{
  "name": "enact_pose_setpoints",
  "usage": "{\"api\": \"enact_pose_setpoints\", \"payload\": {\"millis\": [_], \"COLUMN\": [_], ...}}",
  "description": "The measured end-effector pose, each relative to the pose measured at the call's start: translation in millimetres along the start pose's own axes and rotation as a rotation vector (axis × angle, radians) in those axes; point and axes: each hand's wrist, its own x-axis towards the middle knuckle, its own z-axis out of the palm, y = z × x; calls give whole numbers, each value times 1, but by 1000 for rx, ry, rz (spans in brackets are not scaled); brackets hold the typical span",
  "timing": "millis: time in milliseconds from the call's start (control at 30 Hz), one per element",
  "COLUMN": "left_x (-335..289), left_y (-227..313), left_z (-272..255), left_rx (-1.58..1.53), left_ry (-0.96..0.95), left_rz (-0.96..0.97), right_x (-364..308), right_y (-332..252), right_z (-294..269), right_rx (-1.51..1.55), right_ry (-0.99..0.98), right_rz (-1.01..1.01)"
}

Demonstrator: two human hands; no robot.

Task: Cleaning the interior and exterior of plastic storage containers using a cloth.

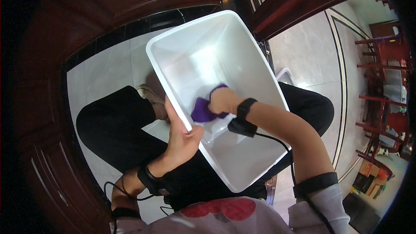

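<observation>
A deep white rectangular plastic bin rests tilted across my lap, its open top facing me. My left hand grips the bin's left rim, thumb over the edge and fingers along the outer wall. Inside the bin, my right hand presses a purple cloth against the inner surface near the middle. The fingers of that hand are partly hidden by the cloth and the wrist. Dark bands with black cables are strapped round both forearms.
Dark red panelled wood stands to the left and ahead. A dark wooden post rises at the upper right. Light tiled floor spreads to the right. Red wooden chairs and a cardboard box lie farther right.
</observation>
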Motion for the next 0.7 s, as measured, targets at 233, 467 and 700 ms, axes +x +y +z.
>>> {"api": "enact_pose_setpoints", "payload": {"millis": [233,467,700], "left_x": [2,3,-4], "left_y": [12,19,4], "left_z": [4,2,-3], "left_rx": [-146,-100,-118], "left_ry": [4,-25,-43], "left_rz": [-28,75,-35], "right_x": [-51,-3,8], "right_y": [-25,-10,-49], "right_z": [-23,-63,-12], "right_rx": [225,164,260], "right_ry": [-751,707,405], "right_rz": [-38,-172,-403]}}
